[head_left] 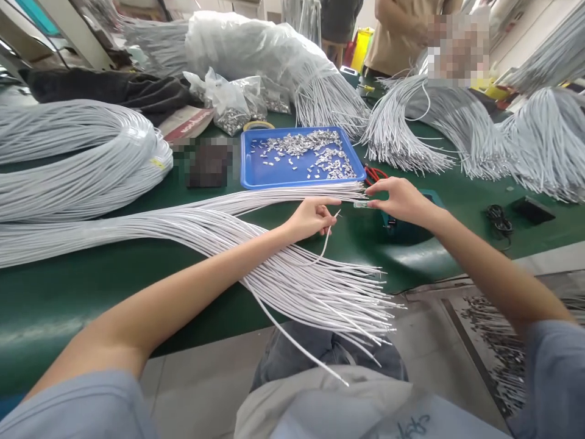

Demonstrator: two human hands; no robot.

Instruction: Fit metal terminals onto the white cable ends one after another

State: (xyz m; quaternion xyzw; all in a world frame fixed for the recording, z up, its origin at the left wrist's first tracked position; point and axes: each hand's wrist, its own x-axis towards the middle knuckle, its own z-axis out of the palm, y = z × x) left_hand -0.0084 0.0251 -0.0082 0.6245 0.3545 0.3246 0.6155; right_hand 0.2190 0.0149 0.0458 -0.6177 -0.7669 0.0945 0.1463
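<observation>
My left hand is closed on a single white cable, its bare end pointing up past the fingers and the index finger stretched to the right. Just right of it, my right hand has thumb and index finger around a small clear connector, close to the tips of the upper cable bundle. A lower bundle of white cables fans out beneath my left forearm toward the table's front edge. Behind both hands lies a blue tray with many small metal pieces.
Large grey cable bundles lie at left and back right. A plastic-wrapped bundle and bags of metal parts are behind the tray. Red-handled pliers and a black cord lie right. Another person stands beyond.
</observation>
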